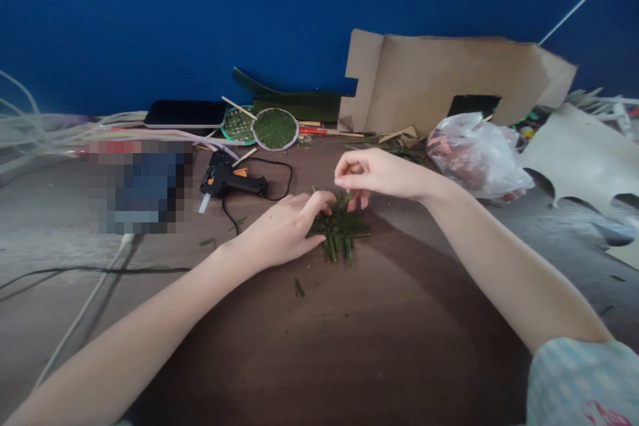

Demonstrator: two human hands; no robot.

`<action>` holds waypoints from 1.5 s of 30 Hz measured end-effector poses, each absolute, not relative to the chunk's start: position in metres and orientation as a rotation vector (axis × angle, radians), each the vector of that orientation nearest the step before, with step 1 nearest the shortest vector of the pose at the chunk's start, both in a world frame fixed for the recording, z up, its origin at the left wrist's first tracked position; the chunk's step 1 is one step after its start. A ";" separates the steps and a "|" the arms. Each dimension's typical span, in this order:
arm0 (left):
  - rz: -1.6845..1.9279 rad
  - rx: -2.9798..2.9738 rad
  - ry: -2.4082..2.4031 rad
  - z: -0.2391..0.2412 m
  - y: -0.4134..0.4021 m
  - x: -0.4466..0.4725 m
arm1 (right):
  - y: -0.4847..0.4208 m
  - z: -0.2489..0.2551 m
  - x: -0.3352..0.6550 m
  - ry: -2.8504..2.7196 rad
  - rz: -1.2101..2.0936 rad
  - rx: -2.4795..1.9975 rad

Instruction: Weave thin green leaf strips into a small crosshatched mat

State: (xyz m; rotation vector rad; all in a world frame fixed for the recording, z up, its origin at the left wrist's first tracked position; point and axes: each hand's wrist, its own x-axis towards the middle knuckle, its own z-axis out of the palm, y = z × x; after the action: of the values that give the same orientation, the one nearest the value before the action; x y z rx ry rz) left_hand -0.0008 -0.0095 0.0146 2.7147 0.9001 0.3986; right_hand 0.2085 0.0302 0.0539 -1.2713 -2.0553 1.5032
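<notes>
On the table, a small piece of crossed green leaf strips (344,229), woven together, lies between my hands. My left hand (294,223) rests on its left side, fingers bent down onto the strips and thumb at the near edge, holding it against the table. Over its far edge, my right hand (367,176) has thumb and fingers pinched together on a leaf strip; the strip's end is mostly hidden by the fingers. Closer to me lies a loose leaf scrap (299,287).
A black glue gun (233,180) with its cord lies left of the weave. Behind it are a round green fan (275,129), another round fan (238,125) and a dark tablet or phone (186,113). Cardboard (424,76) and a plastic bag (479,153) stand at the back right.
</notes>
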 end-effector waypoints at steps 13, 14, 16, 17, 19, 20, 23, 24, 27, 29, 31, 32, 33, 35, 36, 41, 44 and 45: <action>0.364 2.602 0.918 0.018 -0.011 0.000 | 0.031 0.043 0.214 -2.464 1.460 -1.508; 0.361 2.595 0.918 0.017 -0.010 0.000 | 0.030 0.042 0.214 -2.484 1.442 -1.527; 0.361 2.591 0.914 0.016 -0.010 0.000 | 0.030 0.043 0.213 -2.518 1.413 -1.564; 0.362 2.597 0.910 0.016 -0.010 -0.001 | 0.029 0.044 0.212 -2.532 1.399 -1.583; 0.355 2.624 0.901 0.016 -0.010 -0.001 | 0.029 0.045 0.211 -2.553 1.378 -1.617; 0.347 2.649 0.895 0.016 -0.010 -0.001 | 0.029 0.046 0.211 -2.559 1.367 -1.628; 0.298 2.760 0.874 0.017 -0.010 0.000 | 0.030 0.046 0.210 -2.577 1.348 -1.641; 0.273 2.801 0.868 0.017 -0.010 0.000 | 0.030 0.046 0.210 -2.577 1.347 -1.646; 0.195 2.901 0.862 0.018 -0.011 0.001 | 0.032 0.044 0.211 -2.571 1.362 -1.660; 0.158 2.946 0.858 0.018 -0.011 0.001 | 0.033 0.045 0.213 -2.567 1.395 -1.644; 0.139 2.976 0.836 0.017 -0.012 0.001 | 0.034 0.045 0.216 -2.561 1.428 -1.599; 0.138 2.985 0.820 0.017 -0.012 0.001 | 0.035 0.046 0.216 -2.552 1.438 -1.575; 0.142 2.989 0.804 0.016 -0.012 0.001 | 0.035 0.047 0.216 -2.538 1.443 -1.551; 0.156 2.986 0.783 0.015 -0.012 0.002 | 0.034 0.048 0.215 -2.499 1.445 -1.506; 0.168 2.983 0.779 0.015 -0.012 0.002 | 0.033 0.049 0.213 -2.476 1.438 -1.484; 0.191 2.976 0.805 0.013 -0.013 0.003 | 0.026 0.053 0.202 -2.406 1.361 -1.367; 0.171 2.960 0.830 0.013 -0.012 0.003 | 0.025 0.055 0.201 -2.409 1.351 -1.298; 0.168 2.949 0.836 0.013 -0.012 0.003 | 0.026 0.055 0.202 -2.402 1.341 -1.291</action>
State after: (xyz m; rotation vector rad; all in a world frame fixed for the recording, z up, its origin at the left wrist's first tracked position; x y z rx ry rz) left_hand 0.0030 -0.0121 0.0134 2.9493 0.8364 0.1676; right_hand 0.2022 0.0259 0.0549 -1.2907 -2.4020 1.3411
